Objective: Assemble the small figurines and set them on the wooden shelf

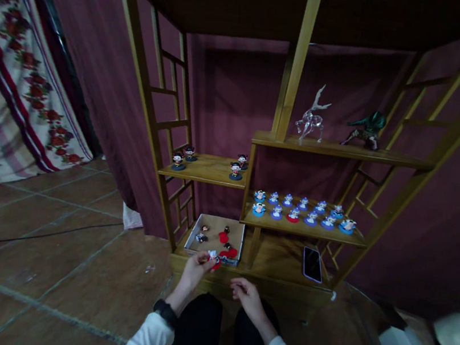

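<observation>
At the box's (pixel 219 224) front edge, my left fingers (pixel 202 256) pinch the white figure (pixel 212 254). Right fingers (pixel 239 285) half curled, look empty, nearby. Reads as mid-handling; next move calls for a steady left pinch, right ready to assist.

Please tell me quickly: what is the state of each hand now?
Left hand: closed, holding a small red-and-white figurine.
Right hand: open, loosely bent, nothing visible in it.
</observation>
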`<state>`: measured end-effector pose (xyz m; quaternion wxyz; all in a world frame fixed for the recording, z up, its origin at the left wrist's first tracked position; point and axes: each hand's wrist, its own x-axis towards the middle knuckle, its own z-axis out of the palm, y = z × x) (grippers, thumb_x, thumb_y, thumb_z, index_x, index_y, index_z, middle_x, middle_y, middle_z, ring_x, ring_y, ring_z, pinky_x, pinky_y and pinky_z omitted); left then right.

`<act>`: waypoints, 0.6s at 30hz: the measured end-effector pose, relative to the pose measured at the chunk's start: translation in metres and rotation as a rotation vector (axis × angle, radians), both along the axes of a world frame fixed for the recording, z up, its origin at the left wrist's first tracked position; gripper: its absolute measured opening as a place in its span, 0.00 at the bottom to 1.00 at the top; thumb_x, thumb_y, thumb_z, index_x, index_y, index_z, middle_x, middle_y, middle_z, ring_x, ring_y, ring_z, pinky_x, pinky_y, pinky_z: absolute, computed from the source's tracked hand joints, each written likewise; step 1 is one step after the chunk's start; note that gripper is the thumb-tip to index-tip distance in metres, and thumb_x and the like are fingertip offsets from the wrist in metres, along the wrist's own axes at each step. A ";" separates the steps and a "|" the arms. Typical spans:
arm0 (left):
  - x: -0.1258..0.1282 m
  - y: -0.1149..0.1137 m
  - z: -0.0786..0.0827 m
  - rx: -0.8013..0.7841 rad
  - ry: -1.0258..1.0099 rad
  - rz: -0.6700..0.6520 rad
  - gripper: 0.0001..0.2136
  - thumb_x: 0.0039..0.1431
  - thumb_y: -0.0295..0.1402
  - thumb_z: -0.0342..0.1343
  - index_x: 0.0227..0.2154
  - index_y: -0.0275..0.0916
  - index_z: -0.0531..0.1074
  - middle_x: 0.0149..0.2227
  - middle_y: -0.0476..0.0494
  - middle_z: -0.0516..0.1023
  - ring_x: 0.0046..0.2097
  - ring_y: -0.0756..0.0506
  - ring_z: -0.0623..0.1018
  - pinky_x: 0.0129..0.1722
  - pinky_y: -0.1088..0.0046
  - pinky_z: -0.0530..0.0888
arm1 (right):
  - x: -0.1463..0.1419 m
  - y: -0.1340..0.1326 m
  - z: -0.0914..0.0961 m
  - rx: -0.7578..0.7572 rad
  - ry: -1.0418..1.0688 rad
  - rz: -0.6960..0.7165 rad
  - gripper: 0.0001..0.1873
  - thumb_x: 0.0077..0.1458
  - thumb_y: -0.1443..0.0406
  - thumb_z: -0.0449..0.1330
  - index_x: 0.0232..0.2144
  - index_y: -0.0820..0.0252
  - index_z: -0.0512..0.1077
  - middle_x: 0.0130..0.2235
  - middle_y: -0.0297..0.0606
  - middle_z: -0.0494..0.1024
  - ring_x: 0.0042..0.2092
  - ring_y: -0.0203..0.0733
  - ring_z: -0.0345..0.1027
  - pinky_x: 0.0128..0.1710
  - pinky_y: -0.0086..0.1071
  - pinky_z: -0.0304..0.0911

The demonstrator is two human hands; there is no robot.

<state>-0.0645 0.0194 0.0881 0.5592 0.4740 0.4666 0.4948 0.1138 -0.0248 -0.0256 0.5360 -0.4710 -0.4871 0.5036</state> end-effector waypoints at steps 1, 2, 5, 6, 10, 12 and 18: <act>-0.004 0.005 0.013 0.023 0.022 0.009 0.18 0.32 0.41 0.66 0.25 0.34 0.73 0.25 0.46 0.75 0.27 0.50 0.74 0.27 0.75 0.71 | 0.001 -0.001 0.000 0.007 -0.014 -0.004 0.25 0.43 0.46 0.59 0.35 0.58 0.73 0.32 0.40 0.75 0.31 0.40 0.69 0.29 0.35 0.67; -0.007 0.010 0.025 0.047 0.046 0.015 0.18 0.32 0.41 0.66 0.26 0.34 0.73 0.26 0.46 0.76 0.27 0.49 0.74 0.28 0.75 0.71 | 0.002 -0.003 0.000 0.014 -0.029 -0.009 0.24 0.43 0.46 0.58 0.35 0.58 0.73 0.32 0.40 0.75 0.31 0.40 0.69 0.29 0.35 0.67; -0.018 0.023 0.065 0.159 0.073 0.015 0.17 0.34 0.39 0.66 0.27 0.34 0.73 0.28 0.45 0.77 0.29 0.48 0.75 0.30 0.74 0.71 | 0.006 -0.008 0.001 0.033 -0.093 -0.008 0.24 0.46 0.47 0.56 0.36 0.58 0.73 0.34 0.41 0.76 0.33 0.43 0.70 0.31 0.37 0.67; -0.021 0.026 0.079 0.197 0.073 0.007 0.17 0.34 0.39 0.66 0.28 0.34 0.73 0.29 0.44 0.77 0.30 0.48 0.75 0.31 0.73 0.72 | 0.007 -0.010 0.003 0.042 -0.123 0.001 0.23 0.47 0.47 0.55 0.36 0.58 0.73 0.35 0.42 0.76 0.35 0.44 0.70 0.32 0.38 0.68; -0.030 0.035 0.135 0.326 0.072 0.005 0.16 0.38 0.39 0.65 0.29 0.35 0.73 0.30 0.43 0.78 0.31 0.47 0.75 0.33 0.71 0.72 | 0.019 -0.018 0.012 0.129 -0.293 0.012 0.19 0.52 0.51 0.53 0.37 0.55 0.74 0.37 0.42 0.77 0.39 0.47 0.71 0.39 0.40 0.67; -0.031 0.043 0.163 0.410 0.053 0.027 0.15 0.37 0.36 0.65 0.30 0.35 0.72 0.31 0.43 0.77 0.33 0.47 0.76 0.36 0.71 0.72 | 0.026 -0.022 0.018 0.176 -0.399 -0.008 0.16 0.53 0.54 0.52 0.37 0.54 0.74 0.39 0.41 0.77 0.41 0.46 0.71 0.44 0.40 0.65; -0.029 0.103 0.224 0.578 0.059 0.075 0.14 0.36 0.33 0.65 0.28 0.32 0.71 0.30 0.45 0.76 0.31 0.50 0.75 0.36 0.72 0.71 | 0.039 -0.041 0.017 0.228 -0.702 -0.025 0.16 0.56 0.64 0.46 0.40 0.51 0.72 0.45 0.38 0.74 0.46 0.42 0.70 0.47 0.35 0.64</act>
